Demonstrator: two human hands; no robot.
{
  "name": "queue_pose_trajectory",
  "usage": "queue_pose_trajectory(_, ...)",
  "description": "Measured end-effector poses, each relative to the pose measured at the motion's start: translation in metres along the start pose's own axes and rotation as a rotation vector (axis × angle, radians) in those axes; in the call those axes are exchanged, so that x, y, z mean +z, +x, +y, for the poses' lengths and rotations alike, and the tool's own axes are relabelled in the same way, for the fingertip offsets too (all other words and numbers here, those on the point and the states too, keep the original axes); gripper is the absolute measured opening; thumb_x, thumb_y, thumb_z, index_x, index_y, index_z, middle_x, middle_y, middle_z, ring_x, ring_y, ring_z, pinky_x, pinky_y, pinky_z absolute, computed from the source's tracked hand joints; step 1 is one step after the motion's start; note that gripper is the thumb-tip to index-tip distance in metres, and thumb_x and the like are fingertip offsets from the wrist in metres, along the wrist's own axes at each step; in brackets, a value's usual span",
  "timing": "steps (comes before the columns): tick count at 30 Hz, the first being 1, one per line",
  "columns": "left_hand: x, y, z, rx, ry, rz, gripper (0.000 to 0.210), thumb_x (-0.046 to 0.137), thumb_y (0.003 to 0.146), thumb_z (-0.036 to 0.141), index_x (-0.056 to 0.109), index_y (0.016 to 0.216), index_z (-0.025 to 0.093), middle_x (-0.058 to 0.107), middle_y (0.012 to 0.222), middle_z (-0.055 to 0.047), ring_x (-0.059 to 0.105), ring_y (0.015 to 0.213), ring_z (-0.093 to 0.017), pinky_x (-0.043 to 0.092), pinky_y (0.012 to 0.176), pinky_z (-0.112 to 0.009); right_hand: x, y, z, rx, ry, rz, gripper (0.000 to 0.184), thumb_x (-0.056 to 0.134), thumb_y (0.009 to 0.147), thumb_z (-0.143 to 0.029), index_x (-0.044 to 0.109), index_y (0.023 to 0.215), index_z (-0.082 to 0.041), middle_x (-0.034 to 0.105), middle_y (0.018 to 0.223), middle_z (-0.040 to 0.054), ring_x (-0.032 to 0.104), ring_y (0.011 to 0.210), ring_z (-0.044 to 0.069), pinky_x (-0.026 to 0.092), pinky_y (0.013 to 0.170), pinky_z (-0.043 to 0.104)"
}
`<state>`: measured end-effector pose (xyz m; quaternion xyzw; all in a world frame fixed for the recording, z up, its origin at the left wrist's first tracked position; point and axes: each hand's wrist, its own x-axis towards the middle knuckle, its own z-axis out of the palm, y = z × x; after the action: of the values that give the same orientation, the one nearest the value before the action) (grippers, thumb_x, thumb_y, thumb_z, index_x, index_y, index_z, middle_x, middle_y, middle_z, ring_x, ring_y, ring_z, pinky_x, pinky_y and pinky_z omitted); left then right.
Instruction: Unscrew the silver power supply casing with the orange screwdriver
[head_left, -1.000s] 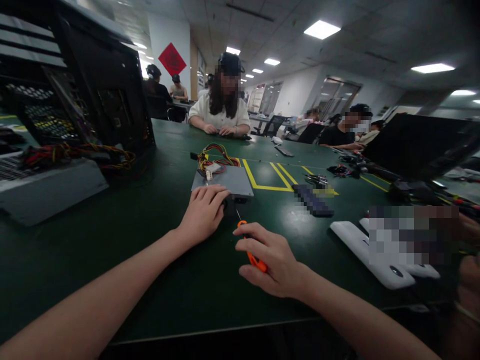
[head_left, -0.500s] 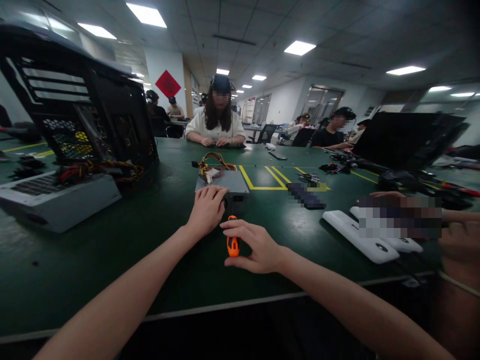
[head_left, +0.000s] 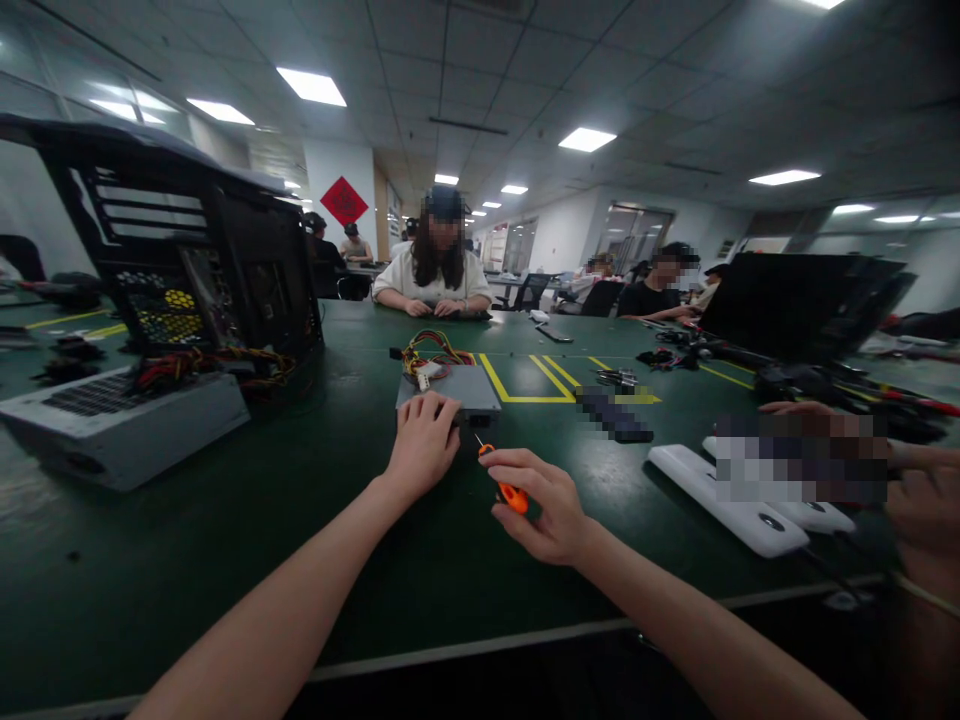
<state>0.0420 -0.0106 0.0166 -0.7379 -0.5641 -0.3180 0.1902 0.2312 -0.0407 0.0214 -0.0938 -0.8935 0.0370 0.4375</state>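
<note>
A small grey computer power supply unit [head_left: 477, 384] lies on the table in front of me, a bundle of coloured cables [head_left: 431, 350] at its far side. My left hand [head_left: 421, 440] is closed over its left part, fingers on top and at the near face. In my right hand [head_left: 553, 508] is an orange and black screwdriver [head_left: 513, 497], gripped by the handle between thumb and fingers. Its thin shaft slants up and left, with the tip close to the unit's near face beside the socket. Whether the tip touches the unit, I cannot tell.
At left stand an open black computer case [head_left: 217, 250] and a larger power supply [head_left: 127, 420]. On the right are white power strips [head_left: 727, 500], a blurred dark object [head_left: 615, 415] and a co-worker's hand [head_left: 922, 510]. Another person [head_left: 435, 270] sits opposite across the green table [head_left: 300, 530].
My right hand has swung the screwdriver from nearly upright in view to a slant, handle moved rightward. The left hand stays on the power supply unit. The whole view has tilted up slightly.
</note>
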Motion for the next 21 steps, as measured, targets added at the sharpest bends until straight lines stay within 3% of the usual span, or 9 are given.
queue_pose_trajectory(6,0.0,-0.001,-0.005,0.024,-0.049,0.001,0.031,0.047,0.078,0.02,0.05,0.109,0.022,0.049,0.104,-0.007,0.042,0.098,-0.023,0.033,0.088,-0.04,0.0,-0.004,-0.001,0.048,0.115,-0.067,0.036,0.047,0.079,-0.023,0.04,0.113,-0.017,0.051,0.109,0.0135,0.053,0.1,0.021,0.048,0.079,0.037)
queue_pose_trajectory(10,0.0,-0.002,-0.007,0.039,-0.065,-0.004,0.034,0.046,0.078,0.019,0.049,0.111,0.021,0.049,0.106,-0.007,0.042,0.099,-0.023,0.033,0.089,-0.04,-0.001,0.0,-0.005,-0.01,-0.023,-0.152,0.037,0.042,0.083,-0.024,0.042,0.12,-0.017,0.047,0.113,0.0139,0.056,0.089,0.018,0.049,0.073,0.033)
queue_pose_trajectory(17,0.001,-0.001,-0.001,-0.009,-0.053,0.012,0.03,0.047,0.077,0.02,0.05,0.107,0.021,0.049,0.103,-0.008,0.042,0.098,-0.024,0.033,0.087,-0.041,0.007,-0.002,-0.004,-0.037,-0.074,-0.008,0.034,0.054,0.08,-0.029,0.039,0.109,-0.018,0.055,0.106,0.013,0.057,0.096,0.019,0.05,0.073,0.03)
queue_pose_trajectory(21,0.003,0.002,0.006,-0.079,-0.006,0.028,0.023,0.047,0.077,0.023,0.052,0.1,0.019,0.049,0.101,-0.009,0.042,0.096,-0.026,0.033,0.084,-0.042,0.015,-0.002,-0.007,-0.04,-0.1,-0.097,0.039,0.056,0.078,-0.037,0.04,0.107,-0.017,0.055,0.104,0.0135,0.057,0.092,0.019,0.051,0.069,0.029)
